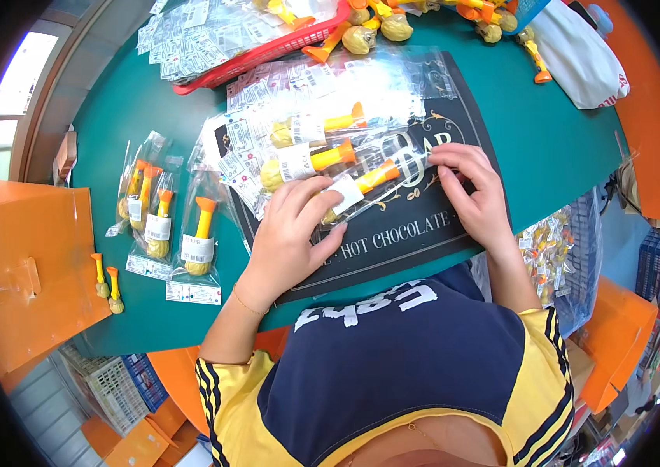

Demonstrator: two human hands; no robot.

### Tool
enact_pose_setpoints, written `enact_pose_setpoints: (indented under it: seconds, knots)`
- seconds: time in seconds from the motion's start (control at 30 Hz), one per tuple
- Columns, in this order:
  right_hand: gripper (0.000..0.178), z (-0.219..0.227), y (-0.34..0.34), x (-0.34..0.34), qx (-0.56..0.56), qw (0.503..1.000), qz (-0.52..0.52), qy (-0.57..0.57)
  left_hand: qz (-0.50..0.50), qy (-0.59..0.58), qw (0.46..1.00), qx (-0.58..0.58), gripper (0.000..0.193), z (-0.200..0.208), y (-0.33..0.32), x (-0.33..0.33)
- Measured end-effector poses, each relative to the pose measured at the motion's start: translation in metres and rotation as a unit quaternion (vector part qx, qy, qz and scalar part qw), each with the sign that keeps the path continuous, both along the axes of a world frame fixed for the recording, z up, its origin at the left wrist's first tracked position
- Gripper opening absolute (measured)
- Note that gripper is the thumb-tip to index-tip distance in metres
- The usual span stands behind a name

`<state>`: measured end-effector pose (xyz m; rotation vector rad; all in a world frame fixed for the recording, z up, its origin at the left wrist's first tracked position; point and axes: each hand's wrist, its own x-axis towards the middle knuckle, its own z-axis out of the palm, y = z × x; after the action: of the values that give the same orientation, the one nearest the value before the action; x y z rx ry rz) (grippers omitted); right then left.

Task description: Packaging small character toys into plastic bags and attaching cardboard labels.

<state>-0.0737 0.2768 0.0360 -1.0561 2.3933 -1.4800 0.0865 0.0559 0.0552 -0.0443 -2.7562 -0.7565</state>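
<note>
My left hand (pixel 291 229) is closed around the gold end of a bagged toy (pixel 377 177) with a yellow stem and flared orange tip. Its fingertips lie by the white label on the clear bag. To the right, my right hand (pixel 474 187) pinches the edge of this clear plastic bag (pixel 415 159) between thumb and fingers. Just beyond are another bagged toy (pixel 333 156) and a further bagged toy (pixel 337 122), both labelled. They lie on a black printed mat (pixel 392 226) among clear bags with printed cards (pixel 248 132).
Several bagged toys (pixel 199 241) lie at the left on the green table (pixel 540 156). Two loose toys (pixel 114 292) sit near an orange box (pixel 26 272). At the back are a red basket (pixel 267 50) of printed bags, loose toys (pixel 359 39) and a white bag (pixel 579 62).
</note>
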Motion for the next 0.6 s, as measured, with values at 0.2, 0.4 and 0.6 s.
enact_pose_setpoints:
  seconds: [0.2,0.4,0.6]
  knots:
    - [0.017,-0.002,0.007,-0.02,0.066,0.986,0.145,-0.043,-0.068,-0.09,0.987,0.113,0.042,0.002,0.011,0.011]
    - [0.017,0.012,0.009,-0.018,0.088,0.975,0.104,-0.173,-0.028,-0.06,0.993,0.098,0.063,-0.002,0.02,0.014]
    - [0.016,0.0,0.018,-0.022,0.095,0.975,0.166,-0.115,-0.006,-0.067,0.994,0.085,0.074,-0.012,0.022,0.01]
